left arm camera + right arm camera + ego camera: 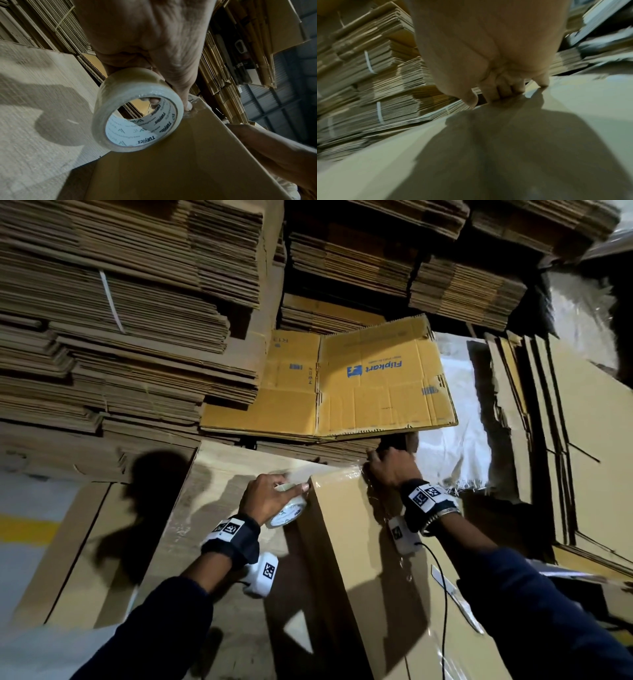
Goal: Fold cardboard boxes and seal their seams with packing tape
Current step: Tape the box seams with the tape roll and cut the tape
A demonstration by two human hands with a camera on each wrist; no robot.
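Observation:
A tall brown cardboard box (342,542) (171,169) (505,148) stands in front of me, with a shiny strip of clear tape (339,474) over its far top edge. My left hand (270,498) (145,40) grips a roll of clear packing tape (291,510) (137,112) at the box's upper left corner. Its thumb rests on the taped edge and one finger shows through the roll's core. My right hand (394,469) (488,60) is at the far right corner, fingers curled down over the box's edge.
Strapped stacks of flattened cartons (120,337) (368,81) fill the back and left. A yellow printed flat carton (359,385) lies just behind the box. A white woven sack (455,433) and leaning cardboard sheets (565,440) stand to the right. A large flat sheet (212,508) lies left of the box.

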